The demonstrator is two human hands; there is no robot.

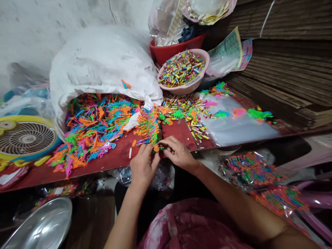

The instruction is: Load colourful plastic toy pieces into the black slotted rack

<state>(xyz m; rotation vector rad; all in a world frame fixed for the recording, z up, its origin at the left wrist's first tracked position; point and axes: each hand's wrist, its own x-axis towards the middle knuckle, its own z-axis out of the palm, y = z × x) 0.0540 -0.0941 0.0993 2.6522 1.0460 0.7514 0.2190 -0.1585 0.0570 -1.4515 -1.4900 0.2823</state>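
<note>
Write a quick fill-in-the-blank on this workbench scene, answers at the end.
1. The sack with plastic pieces spilling from its mouth is ____.
2. The bowl heaped with small cylinders is ____.
3. The bare tabletop between the piles is ____.
4. The hand nearer the fan is the person's ____ one.

Missing words: white; pink; red; left.

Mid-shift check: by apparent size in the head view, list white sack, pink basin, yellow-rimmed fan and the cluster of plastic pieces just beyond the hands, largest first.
1. White sack
2. Pink basin and yellow-rimmed fan: too close to rank, as the frame edge cuts the fan
3. Cluster of plastic pieces
</note>
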